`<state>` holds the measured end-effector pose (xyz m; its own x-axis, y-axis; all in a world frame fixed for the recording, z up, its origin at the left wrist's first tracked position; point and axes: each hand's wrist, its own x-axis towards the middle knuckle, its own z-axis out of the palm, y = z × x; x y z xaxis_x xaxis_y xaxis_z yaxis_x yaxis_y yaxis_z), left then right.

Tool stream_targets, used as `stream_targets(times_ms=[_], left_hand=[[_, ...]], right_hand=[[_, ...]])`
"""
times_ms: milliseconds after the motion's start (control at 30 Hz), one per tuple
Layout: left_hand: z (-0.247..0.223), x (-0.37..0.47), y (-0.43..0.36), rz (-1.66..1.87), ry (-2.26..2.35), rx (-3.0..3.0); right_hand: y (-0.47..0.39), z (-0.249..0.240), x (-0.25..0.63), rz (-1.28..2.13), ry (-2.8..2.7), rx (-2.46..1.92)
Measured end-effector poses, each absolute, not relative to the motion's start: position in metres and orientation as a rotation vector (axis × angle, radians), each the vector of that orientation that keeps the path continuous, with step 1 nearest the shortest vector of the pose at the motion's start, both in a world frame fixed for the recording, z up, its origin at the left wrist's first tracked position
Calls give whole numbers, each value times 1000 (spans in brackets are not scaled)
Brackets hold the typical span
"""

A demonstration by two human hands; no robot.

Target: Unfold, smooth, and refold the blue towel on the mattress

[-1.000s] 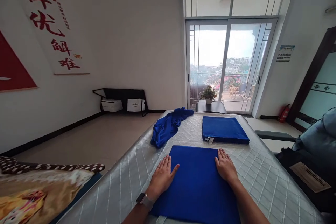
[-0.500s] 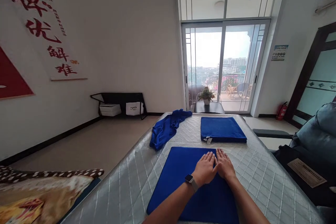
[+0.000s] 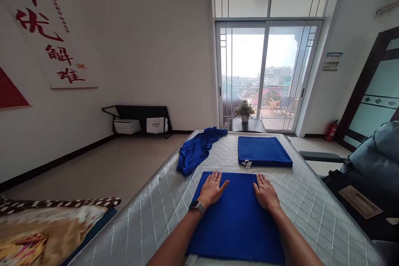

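A blue cloth (image 3: 237,220), spread as a flat, smooth rectangle, lies on the silver quilted cover (image 3: 149,216) in front of me. My left hand (image 3: 212,189) rests flat near its far left corner, fingers stretched and thumb out to the side. On the far right corner lies my right hand (image 3: 265,191), palm down with its fingers extended. Beyond my right hand sits a neat stack of folded blue cloths (image 3: 263,150), white tags showing at its near left corner. A crumpled blue cloth (image 3: 198,149) lies at the far left of the cover.
Past the cover's far edge stands a dark chair (image 3: 247,125) bearing a potted plant (image 3: 245,111), before sliding glass doors. A dark armchair (image 3: 370,170) is close on the right. At lower left lies a patterned blanket (image 3: 62,228). A black rack (image 3: 140,118) stands by the wall.
My left hand has slid left from beside my right hand to the cloth's far left corner. My right hand stays nearly in place. The view has shifted slightly.
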<state>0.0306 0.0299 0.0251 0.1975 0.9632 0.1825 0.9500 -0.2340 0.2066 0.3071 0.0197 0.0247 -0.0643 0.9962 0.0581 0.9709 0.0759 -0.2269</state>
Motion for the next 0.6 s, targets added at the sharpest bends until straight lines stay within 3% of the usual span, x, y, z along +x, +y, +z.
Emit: stream_targets(times_ms=[200,600], left_hand=[[14,-16,37,468,2061,2363],[7,-17,39,529,2059,2313]], right_hand=[[20,24,306,180,-2150,-2029],[18,29,304,176,-2159,-2057]])
